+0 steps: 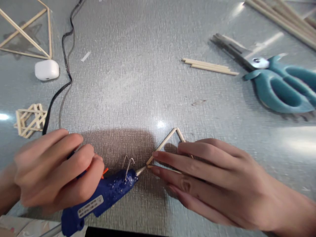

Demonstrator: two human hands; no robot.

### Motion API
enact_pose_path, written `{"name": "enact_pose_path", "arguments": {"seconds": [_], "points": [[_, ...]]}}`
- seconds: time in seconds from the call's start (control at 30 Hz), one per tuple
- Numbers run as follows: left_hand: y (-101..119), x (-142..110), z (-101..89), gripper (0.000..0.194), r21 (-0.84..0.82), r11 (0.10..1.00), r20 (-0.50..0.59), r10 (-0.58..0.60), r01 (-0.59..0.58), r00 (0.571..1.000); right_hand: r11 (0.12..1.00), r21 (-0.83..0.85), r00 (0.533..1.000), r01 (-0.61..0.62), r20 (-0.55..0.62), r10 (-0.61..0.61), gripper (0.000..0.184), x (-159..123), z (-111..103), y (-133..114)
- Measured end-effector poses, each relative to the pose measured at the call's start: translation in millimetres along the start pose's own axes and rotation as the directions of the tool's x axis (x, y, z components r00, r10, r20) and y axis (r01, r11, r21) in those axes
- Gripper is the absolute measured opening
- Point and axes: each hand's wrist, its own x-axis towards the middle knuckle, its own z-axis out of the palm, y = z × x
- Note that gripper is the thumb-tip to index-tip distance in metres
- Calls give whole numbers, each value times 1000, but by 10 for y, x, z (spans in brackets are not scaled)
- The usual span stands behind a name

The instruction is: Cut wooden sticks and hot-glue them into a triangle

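My left hand (59, 168) is wrapped round the handle of a blue glue gun (116, 186), a bit of its orange trigger showing by the fingers. The gun's metal nozzle meets the left corner of a small triangle of thin wooden sticks (165, 143). Over that triangle lies my right hand (212, 184), fingers stretched out and pressing two of the sticks near the nozzle. The triangle's right part is hidden under this hand.
Several short wooden sticks (209, 66) lie near teal-handled scissors (281, 82), with longer sticks (283, 23) behind. At left are a white earbud case (46, 69), a black cord (65, 49), a large stick frame (49, 33) and a small stick star (31, 120).
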Motion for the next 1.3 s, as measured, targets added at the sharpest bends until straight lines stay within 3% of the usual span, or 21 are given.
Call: {"name": "enact_pose_path", "arguments": {"seconds": [0.83, 1.3], "points": [[-14, 53, 35, 19, 47, 999, -68, 23, -20, 997, 1000, -15, 1000, 11, 4, -11, 20, -4, 8, 5], [-42, 37, 27, 19, 38, 999, -25, 34, -33, 999, 1000, -14, 1000, 3, 3, -3, 19, 18, -11, -1]]}}
